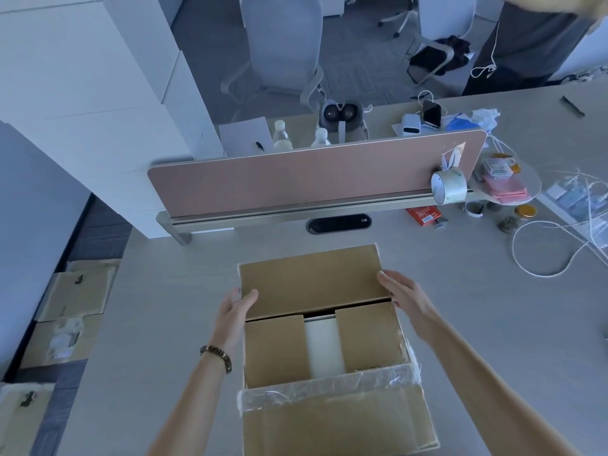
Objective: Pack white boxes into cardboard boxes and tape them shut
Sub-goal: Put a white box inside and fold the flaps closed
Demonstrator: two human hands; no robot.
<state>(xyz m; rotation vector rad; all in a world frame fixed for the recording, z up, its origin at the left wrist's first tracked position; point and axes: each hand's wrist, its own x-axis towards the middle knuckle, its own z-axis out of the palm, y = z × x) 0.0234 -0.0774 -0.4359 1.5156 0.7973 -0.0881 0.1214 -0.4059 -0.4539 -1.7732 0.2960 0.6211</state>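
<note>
Closing-up stage here. Nearest the camera, the cardboard box [329, 357] sits on the worktop [477, 324] with its near flap [339, 413] hanging out, old tape along the fold. Both side flaps are folded in, and a strip of the white box [324, 348] shows between them. The left hand [235, 311] and right hand [403, 294] have open fingers resting on the ends of the far flap [312, 279], not clenched. Next, I'd guess: press it flat, fold the near one, then reach for the tape roll [449, 187] at the divider [296, 182].
</note>
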